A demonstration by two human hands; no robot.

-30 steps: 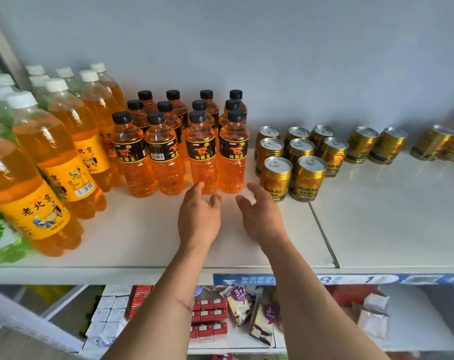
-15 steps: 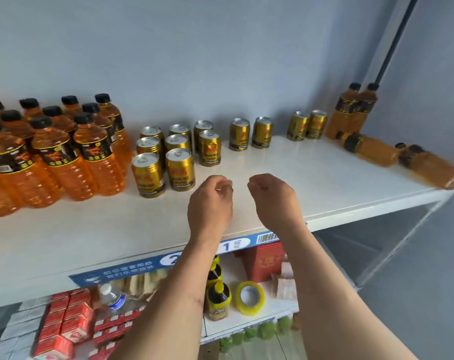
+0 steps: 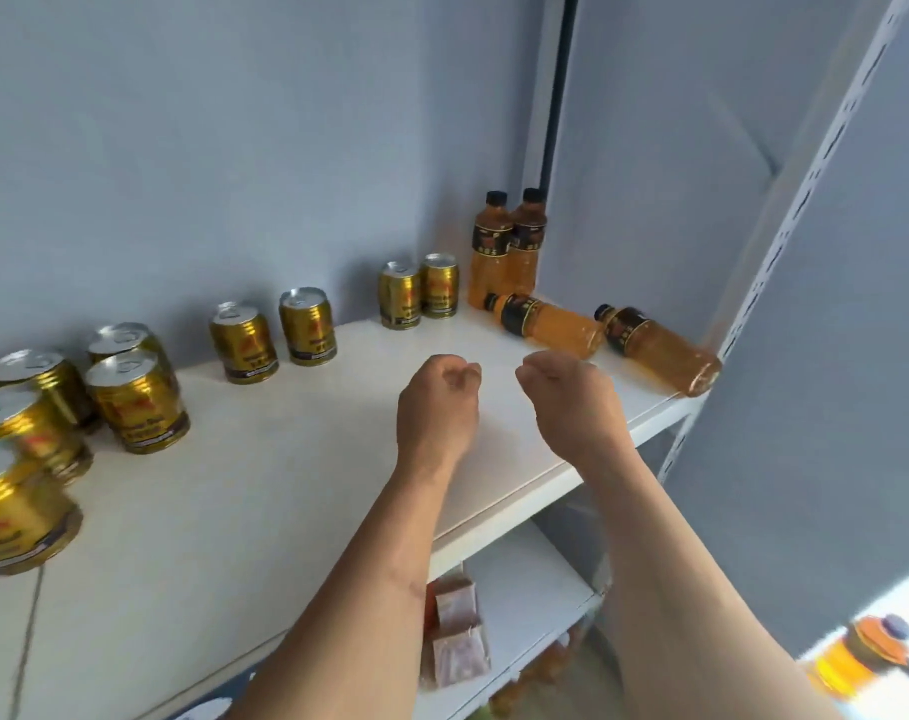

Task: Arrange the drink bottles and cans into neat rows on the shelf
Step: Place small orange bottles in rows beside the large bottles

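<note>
Left hand [image 3: 437, 407] and right hand [image 3: 572, 402] curled into loose fists, empty, above the white shelf [image 3: 265, 491]. Gold cans [image 3: 135, 402] upright at left and rear. Two bottles [image 3: 504, 246] upright in the corner; two more [image 3: 551, 324] lying flat beside them.

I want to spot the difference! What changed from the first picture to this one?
The view swung toward the right end of the shelf, so the big orange bottles slid out of sight and two lying bottles came into view. The left hand and right hand went from open and flat to loosely curled, holding nothing. No drink looks moved; the gold cans stand as before.
</note>
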